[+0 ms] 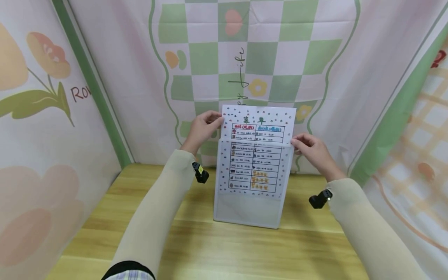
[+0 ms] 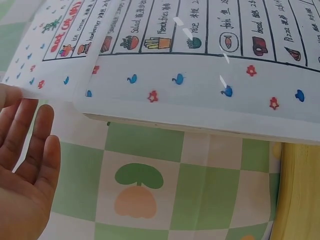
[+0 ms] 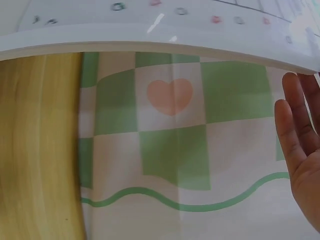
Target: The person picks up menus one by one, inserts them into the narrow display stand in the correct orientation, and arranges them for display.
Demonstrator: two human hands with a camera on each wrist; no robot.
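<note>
A hand-drawn menu sheet (image 1: 260, 122) stands partly inside a clear plastic sleeve (image 1: 250, 210) whose bottom edge rests on the wooden table (image 1: 210, 249). The sheet's top third sticks out above the sleeve. My left hand (image 1: 214, 120) pinches the sheet's upper left edge. My right hand (image 1: 298, 143) pinches the sleeve's top right corner. The left wrist view shows my left palm (image 2: 25, 175) just below the sheet (image 2: 55, 55) and sleeve (image 2: 200, 95). In the right wrist view my right-hand fingers (image 3: 300, 145) reach up to the sleeve's edge (image 3: 150, 37).
Printed cloth walls close in the table on the left (image 1: 45, 116), back (image 1: 245, 50) and right (image 1: 413, 128). The back cloth has a green and white check. Small black wrist cameras (image 1: 200, 173) (image 1: 319, 199) sit on both sleeves.
</note>
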